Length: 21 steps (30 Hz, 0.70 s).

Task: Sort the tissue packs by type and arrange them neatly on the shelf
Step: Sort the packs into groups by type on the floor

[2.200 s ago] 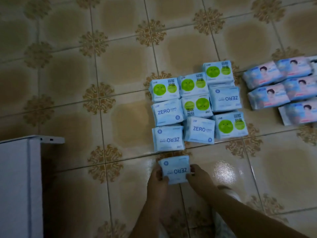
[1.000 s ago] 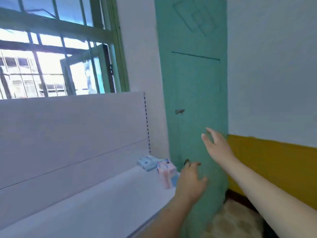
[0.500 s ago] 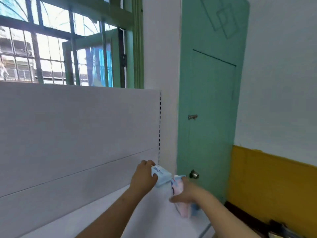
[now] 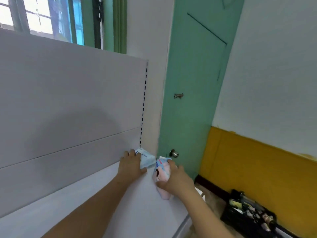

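My left hand [image 4: 132, 164] holds the blue pack [image 4: 145, 158]; my right hand [image 4: 175, 179] grips the pink pack [image 4: 162, 170]. At three o'clock the shelf [image 4: 103, 203] ends, so the pink pack may slip off.

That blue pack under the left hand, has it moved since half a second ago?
Cannot tell: the camera itself shifted. The blue pack lies at the foot of the dashed slot line in both pictures, the left hand on it.

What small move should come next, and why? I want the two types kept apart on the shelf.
Probably slide the blue pack under the left hand flush into the shelf's back corner. It sits askew, its corner nearly touching the pink pack that the right hand grips.
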Each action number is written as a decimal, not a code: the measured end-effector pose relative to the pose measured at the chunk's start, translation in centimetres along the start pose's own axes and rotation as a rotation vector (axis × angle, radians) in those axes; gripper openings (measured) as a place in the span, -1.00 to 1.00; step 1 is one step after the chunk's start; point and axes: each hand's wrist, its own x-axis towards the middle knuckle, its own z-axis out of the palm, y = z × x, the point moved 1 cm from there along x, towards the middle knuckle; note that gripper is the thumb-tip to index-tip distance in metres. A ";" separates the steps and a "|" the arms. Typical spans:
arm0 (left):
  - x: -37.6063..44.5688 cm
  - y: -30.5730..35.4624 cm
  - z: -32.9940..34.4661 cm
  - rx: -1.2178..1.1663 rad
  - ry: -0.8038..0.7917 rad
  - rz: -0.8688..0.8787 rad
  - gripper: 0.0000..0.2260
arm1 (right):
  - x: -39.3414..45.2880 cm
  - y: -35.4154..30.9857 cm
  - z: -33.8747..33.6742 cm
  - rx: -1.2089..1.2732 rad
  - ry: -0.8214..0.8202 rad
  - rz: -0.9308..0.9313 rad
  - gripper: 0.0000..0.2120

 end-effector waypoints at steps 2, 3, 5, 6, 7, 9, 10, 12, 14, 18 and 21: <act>-0.7 0.7 -0.1 0.006 0.026 0.049 -0.26 | 0.0 0.9 0.0 0.058 0.008 0.009 -0.10; -1.2 0.9 -0.5 -0.022 0.050 0.052 -0.24 | 0.1 1.3 0.0 0.101 0.009 0.011 -0.10; -1.7 1.1 -1.3 -0.179 0.044 0.015 -0.28 | 0.4 2.3 -0.1 0.218 0.019 0.004 -0.10; -1.9 1.1 -2.1 -0.309 0.003 -0.005 -0.34 | 0.3 2.7 -0.2 0.289 0.031 0.001 -0.11; -2.6 1.1 -2.9 -0.477 -0.030 -0.029 -0.43 | 0.2 3.1 -0.3 0.363 0.048 -0.004 -0.13; -3.9 1.6 -4.7 -0.848 -0.054 -0.099 -0.60 | -0.3 3.8 -0.5 0.534 0.073 -0.007 -0.25; -4.5 1.9 -5.3 -1.037 -0.090 -0.154 -0.61 | -0.6 4.3 -0.6 0.630 0.073 0.003 -0.30; -5.5 2.5 -6.5 -1.397 -0.198 -0.220 -0.70 | -1.2 5.2 -1.2 0.808 0.064 0.056 -0.33; -6.2 3.4 -7.8 -1.635 -0.259 -0.194 -0.74 | -2.1 6.4 -2.4 0.927 0.079 0.104 -0.33; -6.2 7.1 -10.0 -1.907 -0.334 -0.142 -0.73 | -4.8 10.1 -6.0 1.057 0.174 0.071 -0.40; -6.5 11.7 -10.8 -1.964 -0.434 -0.088 -0.67 | -8.1 13.0 -8.3 1.130 0.273 0.048 -0.42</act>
